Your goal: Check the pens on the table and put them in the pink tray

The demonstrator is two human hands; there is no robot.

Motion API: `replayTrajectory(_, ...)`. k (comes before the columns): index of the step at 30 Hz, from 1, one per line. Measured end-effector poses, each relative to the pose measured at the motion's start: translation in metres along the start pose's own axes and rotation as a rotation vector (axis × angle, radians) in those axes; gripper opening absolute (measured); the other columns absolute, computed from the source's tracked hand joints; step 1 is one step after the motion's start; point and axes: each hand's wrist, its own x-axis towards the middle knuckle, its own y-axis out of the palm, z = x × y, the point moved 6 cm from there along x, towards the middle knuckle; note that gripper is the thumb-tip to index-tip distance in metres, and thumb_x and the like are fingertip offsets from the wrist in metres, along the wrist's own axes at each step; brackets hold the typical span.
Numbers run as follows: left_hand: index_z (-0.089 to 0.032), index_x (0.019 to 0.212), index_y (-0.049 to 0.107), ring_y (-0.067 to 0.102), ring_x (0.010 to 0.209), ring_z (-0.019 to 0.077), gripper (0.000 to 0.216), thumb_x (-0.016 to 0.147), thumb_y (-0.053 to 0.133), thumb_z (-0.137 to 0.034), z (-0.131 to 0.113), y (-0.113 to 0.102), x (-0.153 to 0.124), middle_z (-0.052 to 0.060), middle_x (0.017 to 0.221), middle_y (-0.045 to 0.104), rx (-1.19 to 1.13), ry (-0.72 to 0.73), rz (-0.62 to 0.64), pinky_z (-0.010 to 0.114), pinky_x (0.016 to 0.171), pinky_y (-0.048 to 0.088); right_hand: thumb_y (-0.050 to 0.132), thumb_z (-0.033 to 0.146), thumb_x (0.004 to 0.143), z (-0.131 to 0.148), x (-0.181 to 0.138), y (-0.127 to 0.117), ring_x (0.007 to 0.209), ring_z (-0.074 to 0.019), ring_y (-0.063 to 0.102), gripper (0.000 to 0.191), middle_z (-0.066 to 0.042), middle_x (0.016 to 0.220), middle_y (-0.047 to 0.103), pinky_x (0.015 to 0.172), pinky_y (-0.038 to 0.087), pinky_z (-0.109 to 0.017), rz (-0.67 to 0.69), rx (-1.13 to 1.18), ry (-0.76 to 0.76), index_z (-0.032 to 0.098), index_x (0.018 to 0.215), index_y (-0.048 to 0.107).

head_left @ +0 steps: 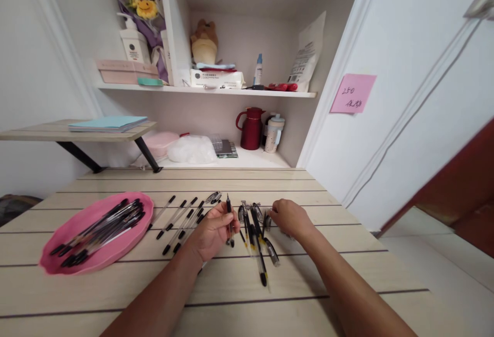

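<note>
My left hand (213, 230) is closed round a black pen (229, 219) held nearly upright, tip away from me. My right hand (289, 217) rests knuckles up on the table with its fingers curled over small pen parts; what it grips is hidden. Between the hands lies a loose heap of pens and caps (257, 239). To the left of my left hand, several capped pens (180, 219) lie in a row. Further left, a pink oval tray (127, 242) holds several more black pens.
The wooden slatted table (247, 285) runs to a white wall and door on the right, with a pink note (353, 93). Behind it, shelves carry a red jug (251, 129), a mug, bags and bottles. A small side shelf (57, 132) holds a blue folder.
</note>
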Motion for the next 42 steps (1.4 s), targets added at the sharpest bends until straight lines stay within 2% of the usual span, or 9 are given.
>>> replayTrajectory(8,-0.018,0.084,0.055,0.057,0.063,0.0112,0.012,0.072,0.057,-0.015,0.0,-0.002,0.001,0.0,0.071,0.059,-0.037,0.004,0.013,0.028,0.065,0.044,0.044,0.023,0.075,-0.005,0.005,0.0,0.078,-0.0193,0.058,0.019,-0.007,0.08,0.066,0.058,0.032,-0.025,-0.054,0.059,0.027,0.019,0.075,0.062)
replayTrajectory(21,-0.016,0.089,0.057,0.056,0.062,0.0113,0.015,0.075,0.055,-0.02,0.0,-0.004,0.002,0.002,0.071,0.058,-0.027,0.017,0.005,0.028,0.064,0.046,0.043,0.027,0.078,0.011,0.006,0.008,0.073,-0.016,0.056,0.02,-0.004,0.077,0.065,0.058,0.03,-0.023,-0.151,0.139,-0.092,0.022,0.074,0.062)
replayTrajectory(29,-0.017,0.093,0.057,0.055,0.062,0.0114,0.018,0.077,0.053,-0.021,-0.002,-0.005,0.004,0.002,0.07,0.056,-0.049,0.043,0.013,0.028,0.063,0.045,0.043,0.026,0.079,0.024,0.0,0.013,0.074,-0.0148,0.054,0.019,-0.004,0.078,0.063,0.06,0.029,-0.023,-0.136,0.155,-0.184,0.021,0.077,0.061)
replayTrajectory(42,-0.017,0.096,0.058,0.054,0.063,0.0107,0.02,0.077,0.053,-0.021,-0.005,-0.008,0.003,0.002,0.07,0.055,-0.093,0.062,-0.008,0.028,0.065,0.045,0.043,0.025,0.077,0.018,0.005,0.012,0.072,-0.0151,0.055,0.02,-0.004,0.075,0.065,0.06,0.031,-0.022,-0.124,0.148,-0.172,0.021,0.074,0.062)
